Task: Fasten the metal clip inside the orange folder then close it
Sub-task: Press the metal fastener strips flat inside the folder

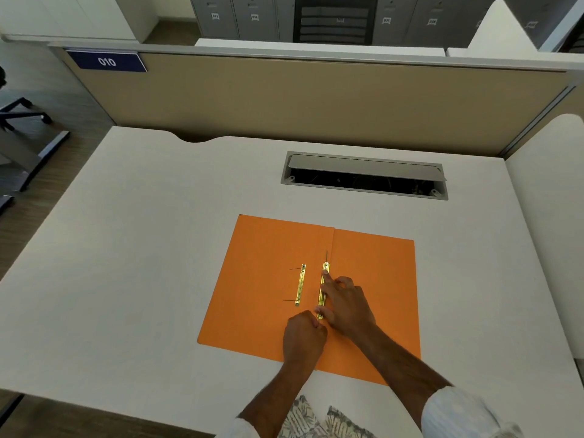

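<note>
An orange folder (268,248) lies open and flat on the white desk (142,248). Along its centre fold sits a gold metal clip bar (324,273) with a thin prong standing up at its far end. A second gold clip piece (300,284) lies loose on the left leaf, with two thin prongs pointing left. My right hand (346,306) presses on the centre bar, index fingertip near its far end. My left hand (303,336) is curled at the bar's near end, fingertips pinching there; what it pinches is hidden.
A grey cable hatch (363,177) with its lid raised is set into the desk behind the folder. A tan partition (316,99) bounds the far edge. A chair base (22,115) stands on the floor at left. Bare desk surrounds the folder.
</note>
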`<state>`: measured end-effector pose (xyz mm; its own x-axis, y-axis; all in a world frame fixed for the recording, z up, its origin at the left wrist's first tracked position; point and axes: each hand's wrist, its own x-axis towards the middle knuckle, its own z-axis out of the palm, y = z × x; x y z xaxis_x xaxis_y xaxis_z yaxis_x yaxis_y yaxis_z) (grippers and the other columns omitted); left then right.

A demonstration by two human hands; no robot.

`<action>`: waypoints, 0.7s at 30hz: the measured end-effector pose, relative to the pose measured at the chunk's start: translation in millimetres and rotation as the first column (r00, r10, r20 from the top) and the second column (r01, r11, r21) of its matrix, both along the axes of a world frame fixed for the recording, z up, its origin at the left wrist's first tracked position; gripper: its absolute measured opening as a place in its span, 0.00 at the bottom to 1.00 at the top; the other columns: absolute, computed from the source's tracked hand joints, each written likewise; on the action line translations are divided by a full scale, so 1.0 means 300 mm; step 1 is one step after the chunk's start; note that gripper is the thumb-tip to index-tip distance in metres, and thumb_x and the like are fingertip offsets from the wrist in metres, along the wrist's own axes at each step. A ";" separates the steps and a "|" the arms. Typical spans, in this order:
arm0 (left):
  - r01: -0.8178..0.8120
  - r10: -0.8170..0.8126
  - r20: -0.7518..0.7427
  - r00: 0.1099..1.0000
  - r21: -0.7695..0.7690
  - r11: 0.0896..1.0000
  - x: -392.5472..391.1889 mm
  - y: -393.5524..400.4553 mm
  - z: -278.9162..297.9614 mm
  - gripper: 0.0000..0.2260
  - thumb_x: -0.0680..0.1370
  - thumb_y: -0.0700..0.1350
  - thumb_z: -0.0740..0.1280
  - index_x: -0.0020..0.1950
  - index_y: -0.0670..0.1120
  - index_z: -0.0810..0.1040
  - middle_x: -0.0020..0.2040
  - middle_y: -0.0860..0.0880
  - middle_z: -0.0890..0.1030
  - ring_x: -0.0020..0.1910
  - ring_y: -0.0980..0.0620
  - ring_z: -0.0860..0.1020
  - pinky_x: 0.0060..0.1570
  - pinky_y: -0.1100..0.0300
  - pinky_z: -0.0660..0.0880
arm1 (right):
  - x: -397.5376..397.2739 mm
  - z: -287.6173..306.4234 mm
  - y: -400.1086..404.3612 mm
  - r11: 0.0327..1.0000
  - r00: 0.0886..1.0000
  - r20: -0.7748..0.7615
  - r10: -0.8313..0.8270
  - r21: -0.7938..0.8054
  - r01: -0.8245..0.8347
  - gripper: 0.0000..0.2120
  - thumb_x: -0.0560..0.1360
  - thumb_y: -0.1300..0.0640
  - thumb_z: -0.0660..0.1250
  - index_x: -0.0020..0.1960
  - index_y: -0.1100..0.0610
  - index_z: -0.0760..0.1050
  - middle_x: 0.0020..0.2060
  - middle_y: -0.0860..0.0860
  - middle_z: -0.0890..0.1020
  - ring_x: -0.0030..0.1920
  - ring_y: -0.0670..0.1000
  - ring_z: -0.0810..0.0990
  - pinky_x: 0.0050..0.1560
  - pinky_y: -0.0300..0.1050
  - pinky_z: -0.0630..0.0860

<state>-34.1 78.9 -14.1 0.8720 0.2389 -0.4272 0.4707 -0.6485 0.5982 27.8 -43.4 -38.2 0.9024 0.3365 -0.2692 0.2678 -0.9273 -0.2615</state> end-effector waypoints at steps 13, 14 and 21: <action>0.039 -0.032 -0.072 0.997 0.105 0.994 0.016 -0.017 0.026 0.10 0.76 0.46 0.66 0.52 0.43 0.82 0.49 0.45 0.84 0.47 0.46 0.82 0.44 0.56 0.77 | -0.006 0.008 0.000 1.000 1.000 0.014 0.009 -0.014 -0.008 0.28 0.74 0.40 0.67 0.68 0.54 0.69 0.75 0.50 0.67 0.69 0.57 0.66 0.59 0.54 0.72; 0.044 -0.035 -0.080 0.996 0.111 0.993 0.018 -0.018 0.027 0.11 0.76 0.47 0.66 0.52 0.43 0.81 0.50 0.44 0.84 0.48 0.46 0.82 0.45 0.56 0.77 | -0.006 0.010 0.000 1.000 1.000 0.014 0.009 -0.010 -0.009 0.28 0.74 0.40 0.67 0.68 0.54 0.69 0.74 0.50 0.68 0.69 0.57 0.67 0.58 0.54 0.72; 0.140 -0.132 -0.048 0.990 0.263 0.955 0.006 -0.032 0.022 0.10 0.81 0.46 0.62 0.58 0.45 0.78 0.53 0.45 0.83 0.51 0.48 0.81 0.46 0.58 0.75 | -0.003 0.012 -0.003 1.000 1.000 0.011 0.021 -0.018 -0.021 0.27 0.75 0.39 0.65 0.67 0.53 0.70 0.76 0.49 0.64 0.70 0.57 0.66 0.59 0.54 0.72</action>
